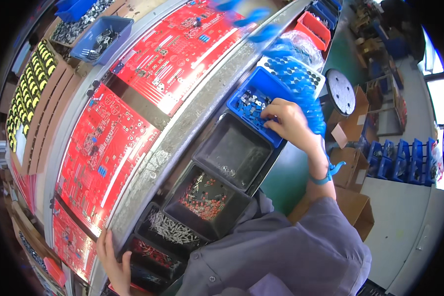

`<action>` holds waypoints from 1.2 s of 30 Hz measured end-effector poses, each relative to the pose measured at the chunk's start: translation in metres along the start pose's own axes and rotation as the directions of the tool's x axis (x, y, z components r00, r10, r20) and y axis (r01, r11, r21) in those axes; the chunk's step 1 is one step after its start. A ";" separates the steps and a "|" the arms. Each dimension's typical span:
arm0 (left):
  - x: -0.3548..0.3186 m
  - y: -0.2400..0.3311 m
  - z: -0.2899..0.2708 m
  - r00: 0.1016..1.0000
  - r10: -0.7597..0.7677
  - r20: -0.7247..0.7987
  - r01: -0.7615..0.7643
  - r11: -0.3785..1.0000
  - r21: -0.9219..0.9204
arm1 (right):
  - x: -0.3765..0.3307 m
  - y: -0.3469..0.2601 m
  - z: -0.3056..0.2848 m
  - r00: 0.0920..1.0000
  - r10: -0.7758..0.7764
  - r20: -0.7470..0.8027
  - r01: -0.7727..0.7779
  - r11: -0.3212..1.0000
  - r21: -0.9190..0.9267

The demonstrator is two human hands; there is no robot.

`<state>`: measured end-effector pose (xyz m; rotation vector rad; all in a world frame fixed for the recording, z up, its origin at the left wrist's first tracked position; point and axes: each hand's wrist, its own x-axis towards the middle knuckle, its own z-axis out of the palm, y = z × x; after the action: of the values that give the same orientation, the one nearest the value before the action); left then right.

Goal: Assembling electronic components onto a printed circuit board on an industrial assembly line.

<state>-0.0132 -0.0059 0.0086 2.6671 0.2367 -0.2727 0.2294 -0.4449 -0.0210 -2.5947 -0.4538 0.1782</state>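
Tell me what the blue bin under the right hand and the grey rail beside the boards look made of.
Blue rectangular parts bin: likely moulded plastic, uniform colour, thick smooth rim. Long grey rail: probably bare metal, with a dull, scuffed, speckled sheen. Right hand reaches into the bin.

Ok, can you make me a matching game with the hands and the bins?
Things:
1. right hand
2. left hand
3. black plastic bin of small red parts
4. large red circuit board

Places:
A. on the conveyor
B. inside the blue plastic bin
C. on the metal rail's edge
D. between two other black bins

Pairs: 1-B, 2-C, 3-D, 4-A
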 end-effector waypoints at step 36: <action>0.005 -0.014 -0.023 0.979 -0.097 0.178 0.089 0.995 0.051 | 0.012 0.030 -0.002 0.992 -0.075 -0.106 0.096 0.971 0.218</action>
<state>-0.0083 0.0177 0.0219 2.6563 0.3008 -0.5525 0.2499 -0.4661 -0.0345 -2.3472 -0.4807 0.0685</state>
